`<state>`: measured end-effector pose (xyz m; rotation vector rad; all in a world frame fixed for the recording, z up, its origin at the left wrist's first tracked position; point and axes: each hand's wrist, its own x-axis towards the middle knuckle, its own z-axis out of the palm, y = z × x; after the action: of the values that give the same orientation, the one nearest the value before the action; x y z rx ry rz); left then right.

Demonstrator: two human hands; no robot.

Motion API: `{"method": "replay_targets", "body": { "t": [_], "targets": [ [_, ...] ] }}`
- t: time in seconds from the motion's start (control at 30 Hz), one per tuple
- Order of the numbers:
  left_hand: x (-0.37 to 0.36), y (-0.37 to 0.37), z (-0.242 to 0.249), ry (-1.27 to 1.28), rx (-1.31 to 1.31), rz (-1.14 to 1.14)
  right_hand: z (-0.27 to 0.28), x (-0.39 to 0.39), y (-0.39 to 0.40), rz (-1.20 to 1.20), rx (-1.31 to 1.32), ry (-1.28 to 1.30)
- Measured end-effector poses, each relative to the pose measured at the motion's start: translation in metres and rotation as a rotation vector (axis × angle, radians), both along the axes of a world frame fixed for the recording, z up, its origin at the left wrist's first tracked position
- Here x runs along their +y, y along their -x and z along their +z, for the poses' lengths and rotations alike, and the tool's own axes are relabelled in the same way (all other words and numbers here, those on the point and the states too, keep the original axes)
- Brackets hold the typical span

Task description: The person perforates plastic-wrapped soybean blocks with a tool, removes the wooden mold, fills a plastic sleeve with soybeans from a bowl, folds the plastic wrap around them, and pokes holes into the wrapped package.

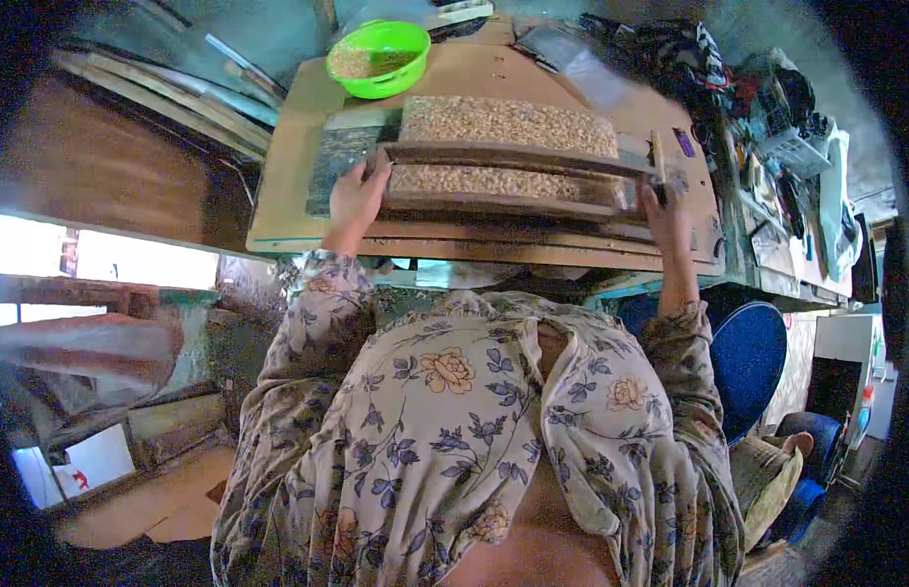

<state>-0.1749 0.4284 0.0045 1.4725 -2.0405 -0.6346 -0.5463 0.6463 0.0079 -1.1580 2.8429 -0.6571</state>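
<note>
A long, narrow wooden frame (513, 155) spans the worktable between my hands. My left hand (356, 201) is closed round its left end. At the opposite end, the fingers of my right hand (666, 207) wrap the frame's corner. Small tan, grain-like pieces (508, 119) form a flat rectangular layer behind the frame's far bar. More of the same pieces show between its two bars. Under the left side lies a dark grey sheet or board (347, 147), partly hidden by the frame and my left hand.
On the table's back left stands a bright green basin (381, 61) holding similar tan pieces. The tan tabletop (293, 181) has a purple item (684, 143) at its right edge. Clutter and a white basket (797, 147) sit further right. A blue barrel (753, 362) stands below.
</note>
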Motion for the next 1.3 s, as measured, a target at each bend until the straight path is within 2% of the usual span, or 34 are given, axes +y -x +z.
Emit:
{"method": "replay_targets", "body": {
  "t": [0.07, 0.1, 0.23, 0.27, 0.33, 0.37, 0.43, 0.47, 0.53, 0.7, 0.77, 0.93, 1.07, 1.17, 1.3],
  "targets": [
    [0.004, 0.003, 0.012, 0.102, -0.068, 0.005, 0.001, 0.012, 0.010, 0.061, 0.093, 0.201],
    [-0.010, -0.005, -0.022, 0.106, 0.065, -0.006, 0.041, 0.017, -0.019, 0.029, -0.024, 0.149],
    [0.034, -0.024, -0.026, 0.090, 0.035, -0.119, -0.006, 0.060, -0.018, 0.016, -0.109, 0.185],
    [0.050, -0.031, -0.024, 0.090, 0.006, -0.123, 0.000, 0.068, -0.037, 0.023, -0.064, 0.135],
    [0.067, -0.039, -0.023, -0.059, -0.062, -0.127, -0.013, 0.073, -0.055, -0.051, -0.185, 0.058],
    [0.067, -0.045, -0.033, -0.061, -0.060, -0.151, -0.029, 0.076, -0.054, -0.057, -0.156, 0.052],
    [0.065, -0.049, -0.056, 0.132, -0.066, -0.168, -0.042, 0.078, -0.056, -0.048, -0.187, 0.122],
    [0.063, -0.048, -0.057, 0.133, -0.063, -0.180, -0.043, 0.076, -0.056, -0.050, -0.209, 0.098],
    [0.063, -0.040, -0.043, -0.007, -0.008, -0.101, -0.033, 0.071, -0.061, -0.064, -0.181, 0.124],
    [0.055, -0.035, -0.044, 0.124, -0.017, -0.119, -0.037, 0.065, -0.051, -0.056, -0.139, 0.130],
    [0.055, -0.030, -0.037, 0.064, 0.007, -0.093, -0.037, 0.064, -0.049, -0.052, -0.104, 0.154],
    [0.050, -0.030, -0.040, 0.010, -0.031, -0.084, -0.025, 0.056, -0.048, -0.095, -0.174, 0.023],
    [0.045, -0.029, -0.051, 0.033, -0.038, -0.052, -0.031, 0.055, -0.039, -0.052, -0.124, 0.093],
    [0.048, -0.019, -0.033, -0.029, -0.080, -0.051, -0.030, 0.052, -0.035, -0.059, -0.127, 0.090],
    [0.045, -0.020, -0.043, 0.133, -0.093, -0.080, -0.030, 0.052, -0.033, -0.061, -0.166, 0.094]
  ]
}}
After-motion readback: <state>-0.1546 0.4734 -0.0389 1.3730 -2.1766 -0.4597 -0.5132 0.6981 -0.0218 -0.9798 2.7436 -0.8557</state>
